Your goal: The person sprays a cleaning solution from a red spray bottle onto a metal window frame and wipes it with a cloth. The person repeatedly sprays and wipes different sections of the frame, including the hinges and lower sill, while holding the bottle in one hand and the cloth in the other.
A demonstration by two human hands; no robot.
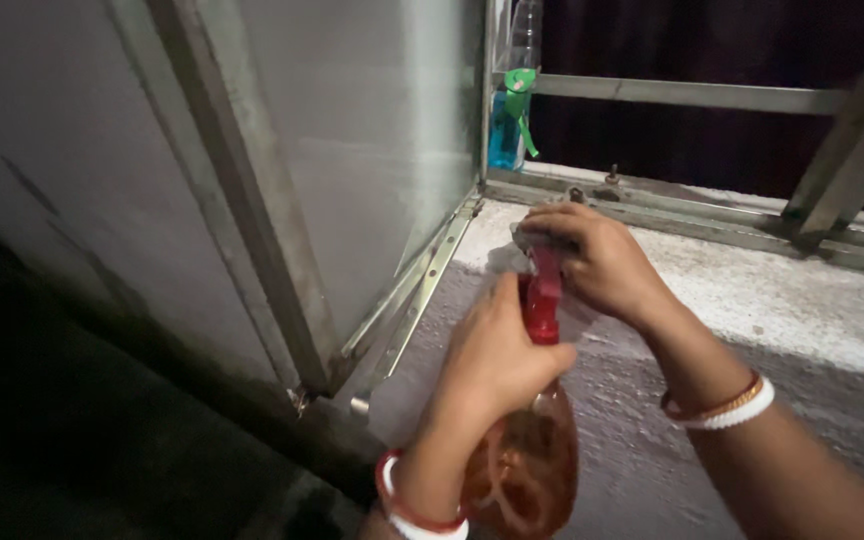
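The left hand point(497, 350) is wrapped tight around the neck of a clear plastic spray bottle point(524, 465) of orange liquid, held over the rough concrete sill point(752, 290). The right hand point(592, 260) is curled closed over its red nozzle point(544, 290). A blue bottle point(505, 125) with a green trigger stands against the metal frame point(692, 95).

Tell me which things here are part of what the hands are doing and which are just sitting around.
In use:
- clear orange-tinted spray bottle with red trigger head, gripped by the left hand
- small grey pad, pressed under the right hand

Lying about:
- blue spray bottle with green trigger in the window corner
- metal window frame
- grey stone sill
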